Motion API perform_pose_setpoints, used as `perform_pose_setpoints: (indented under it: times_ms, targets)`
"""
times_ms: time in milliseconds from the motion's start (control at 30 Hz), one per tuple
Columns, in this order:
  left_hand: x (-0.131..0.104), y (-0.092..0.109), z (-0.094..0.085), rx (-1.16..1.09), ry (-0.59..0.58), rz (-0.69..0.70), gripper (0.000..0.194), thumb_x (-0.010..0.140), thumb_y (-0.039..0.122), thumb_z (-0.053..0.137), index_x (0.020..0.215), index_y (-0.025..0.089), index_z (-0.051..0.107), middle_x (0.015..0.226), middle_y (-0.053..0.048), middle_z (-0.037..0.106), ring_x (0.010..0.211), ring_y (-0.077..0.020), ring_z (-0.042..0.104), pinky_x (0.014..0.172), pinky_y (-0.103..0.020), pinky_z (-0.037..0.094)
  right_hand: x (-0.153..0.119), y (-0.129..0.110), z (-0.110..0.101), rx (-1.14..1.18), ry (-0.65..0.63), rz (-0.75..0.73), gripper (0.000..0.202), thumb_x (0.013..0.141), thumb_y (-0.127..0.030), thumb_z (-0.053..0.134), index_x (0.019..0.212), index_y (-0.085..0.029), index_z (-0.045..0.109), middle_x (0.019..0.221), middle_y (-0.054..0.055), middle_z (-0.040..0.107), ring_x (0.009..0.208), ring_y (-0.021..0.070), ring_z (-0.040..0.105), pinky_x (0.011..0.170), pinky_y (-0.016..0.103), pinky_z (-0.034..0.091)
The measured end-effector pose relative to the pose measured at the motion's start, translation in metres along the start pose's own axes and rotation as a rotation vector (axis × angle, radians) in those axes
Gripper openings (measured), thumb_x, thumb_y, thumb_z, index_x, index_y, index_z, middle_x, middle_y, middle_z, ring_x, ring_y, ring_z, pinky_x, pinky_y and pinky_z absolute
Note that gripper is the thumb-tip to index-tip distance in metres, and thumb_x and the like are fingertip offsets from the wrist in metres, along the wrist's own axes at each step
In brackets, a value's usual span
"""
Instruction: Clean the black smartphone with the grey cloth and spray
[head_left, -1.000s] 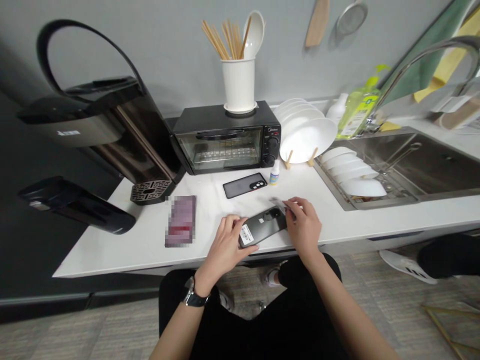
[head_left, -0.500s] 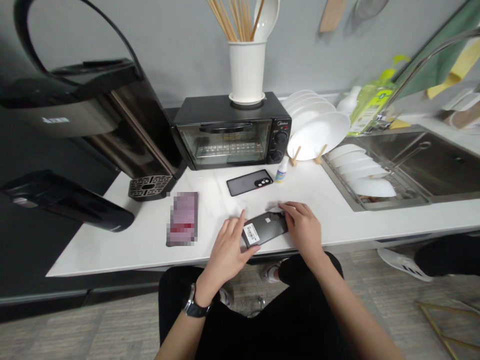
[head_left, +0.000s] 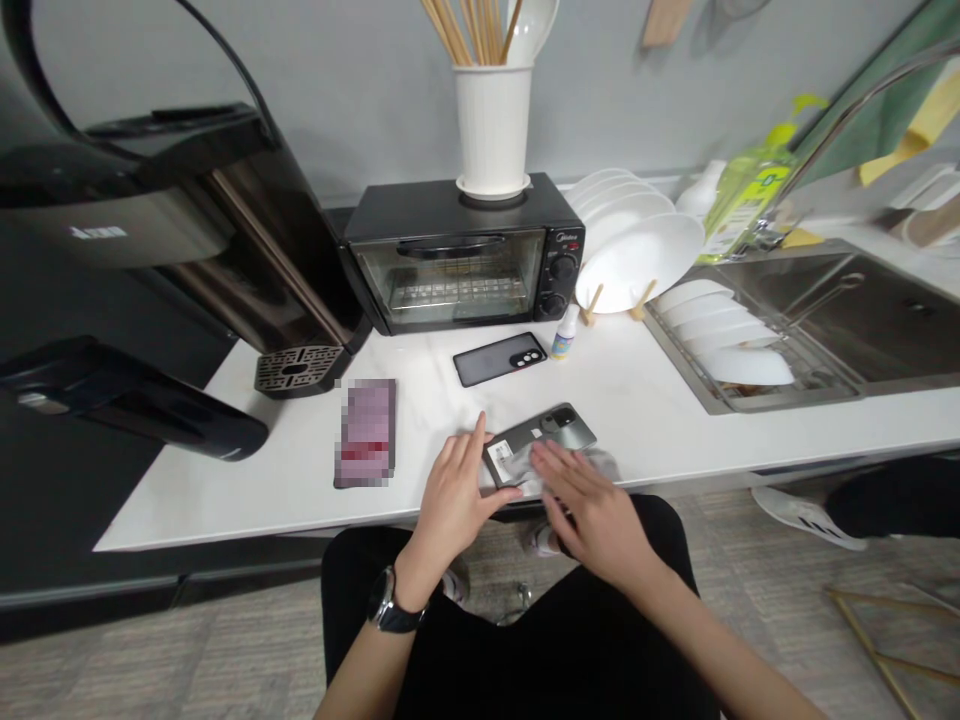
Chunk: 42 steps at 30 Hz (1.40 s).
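Note:
A dark grey smartphone (head_left: pixel 576 432) lies back up on the white counter, its camera end to the right and a white label on its left end. My left hand (head_left: pixel 453 492) holds that left end, thumb at the near edge and fingers at the far side. Under the flattened fingers of my right hand (head_left: pixel 592 505) is a thin grey cloth (head_left: pixel 604 464), pressed on the phone's lower back and partly hidden. Behind the phone rest a dark-edged phone case (head_left: pixel 487 363) and a small white spray bottle (head_left: pixel 565 335).
A toaster oven (head_left: pixel 457 280) stands at the back, bearing a white utensil holder (head_left: pixel 491 130). To the left are a pixelated purple phone-shaped item (head_left: pixel 367 430), a dark flask (head_left: pixel 150 405) and a drink dispenser (head_left: pixel 300 260). Racked plates (head_left: pixel 637 260) and a sink (head_left: pixel 892 330) are on the right.
My right hand has slid the cloth from the phone's camera end leftward and nearer, onto its lower back. The camera end is now uncovered. My left hand keeps its hold.

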<state>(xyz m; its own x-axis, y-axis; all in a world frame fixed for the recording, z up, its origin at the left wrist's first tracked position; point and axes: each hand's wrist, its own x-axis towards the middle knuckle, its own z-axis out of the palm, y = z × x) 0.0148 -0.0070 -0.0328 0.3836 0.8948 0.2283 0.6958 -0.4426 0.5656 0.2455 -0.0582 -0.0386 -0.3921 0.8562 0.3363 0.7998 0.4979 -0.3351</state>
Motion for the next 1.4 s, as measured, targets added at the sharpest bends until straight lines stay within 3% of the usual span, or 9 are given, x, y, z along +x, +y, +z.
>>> perform_pose_setpoints:
  times_ms: [200, 367, 533, 700, 833, 1000, 1133, 1267, 1400]
  targets:
    - [0.003, 0.001, -0.001, 0.014, -0.010, 0.004, 0.115, 0.082, 0.039, 0.085, 0.167, 0.030, 0.008, 0.137, -0.009, 0.064, 0.122, -0.0318, 0.057, 0.108, -0.047, 0.046, 0.022, 0.045, -0.002, -0.069, 0.117, 0.215, 0.055, 0.108, -0.032, 0.044, 0.159, -0.013, 0.041, 0.162, 0.016, 0.044, 0.154, 0.0336, 0.037, 0.121, 0.059, 0.040]
    - [0.001, -0.001, 0.001, 0.041, -0.008, 0.016, 0.101, 0.088, 0.021, 0.072, 0.167, 0.026, 0.009, 0.133, -0.011, 0.063, 0.120, -0.0310, 0.056, 0.107, -0.047, 0.048, 0.052, -0.019, 0.023, 0.045, 0.075, 0.070, 0.049, 0.106, -0.024, 0.041, 0.152, -0.011, 0.052, 0.155, 0.016, 0.054, 0.151, 0.0280, 0.043, 0.125, 0.051, 0.037]
    - [-0.001, -0.002, 0.003, 0.033, 0.004, 0.015, 0.098, 0.088, 0.009, 0.063, 0.167, 0.026, 0.008, 0.133, -0.010, 0.062, 0.119, -0.0283, 0.055, 0.106, -0.045, 0.048, 0.023, -0.063, 0.025, 0.090, 0.011, -0.024, 0.054, 0.104, -0.020, 0.041, 0.156, -0.009, 0.045, 0.161, 0.014, 0.047, 0.151, 0.0247, 0.042, 0.125, 0.047, 0.039]
    - [0.001, 0.002, 0.001, 0.000, -0.010, -0.007, 0.113, 0.083, 0.036, 0.084, 0.167, 0.028, 0.009, 0.138, -0.008, 0.063, 0.123, -0.0300, 0.055, 0.109, -0.047, 0.046, 0.000, -0.005, 0.004, -0.046, 0.069, 0.116, 0.053, 0.107, -0.025, 0.041, 0.159, -0.013, 0.041, 0.163, 0.011, 0.044, 0.153, 0.0267, 0.039, 0.125, 0.051, 0.038]
    - [0.003, 0.003, -0.001, -0.002, -0.018, -0.011, 0.113, 0.082, 0.039, 0.085, 0.167, 0.030, 0.010, 0.140, -0.008, 0.063, 0.123, -0.0312, 0.056, 0.110, -0.049, 0.045, 0.022, 0.031, -0.001, -0.116, 0.116, 0.256, 0.054, 0.109, -0.033, 0.041, 0.155, -0.006, 0.045, 0.161, 0.017, 0.046, 0.153, 0.0308, 0.039, 0.123, 0.053, 0.039]
    - [0.000, -0.001, 0.002, 0.014, -0.005, 0.003, 0.103, 0.086, 0.019, 0.073, 0.167, 0.026, 0.010, 0.137, -0.010, 0.063, 0.122, -0.0305, 0.056, 0.107, -0.048, 0.047, 0.054, -0.017, 0.022, -0.017, 0.056, 0.098, 0.051, 0.107, -0.029, 0.041, 0.151, -0.006, 0.051, 0.157, 0.018, 0.051, 0.151, 0.0288, 0.043, 0.126, 0.050, 0.035]
    - [-0.001, -0.002, 0.003, 0.046, 0.000, 0.005, 0.099, 0.086, 0.009, 0.066, 0.167, 0.024, 0.011, 0.134, -0.012, 0.062, 0.121, -0.0296, 0.055, 0.107, -0.047, 0.048, 0.031, -0.053, 0.028, 0.020, 0.006, 0.012, 0.056, 0.104, -0.023, 0.042, 0.156, -0.004, 0.043, 0.163, 0.017, 0.042, 0.153, 0.0270, 0.039, 0.126, 0.047, 0.036]
    - [0.000, 0.003, 0.000, 0.006, -0.013, 0.012, 0.107, 0.084, 0.029, 0.082, 0.166, 0.029, 0.013, 0.136, -0.009, 0.063, 0.121, -0.0301, 0.056, 0.108, -0.047, 0.047, -0.003, -0.023, 0.009, -0.014, -0.013, 0.019, 0.055, 0.106, -0.024, 0.040, 0.160, -0.014, 0.039, 0.165, 0.009, 0.042, 0.154, 0.0244, 0.038, 0.125, 0.048, 0.038]
    - [0.002, 0.006, -0.002, -0.009, -0.010, -0.011, 0.112, 0.080, 0.035, 0.087, 0.165, 0.032, 0.014, 0.136, -0.007, 0.064, 0.122, -0.0303, 0.057, 0.109, -0.049, 0.045, 0.007, 0.028, -0.005, -0.100, 0.100, 0.190, 0.054, 0.108, -0.033, 0.041, 0.159, -0.014, 0.042, 0.161, 0.013, 0.047, 0.151, 0.0303, 0.043, 0.122, 0.054, 0.040]
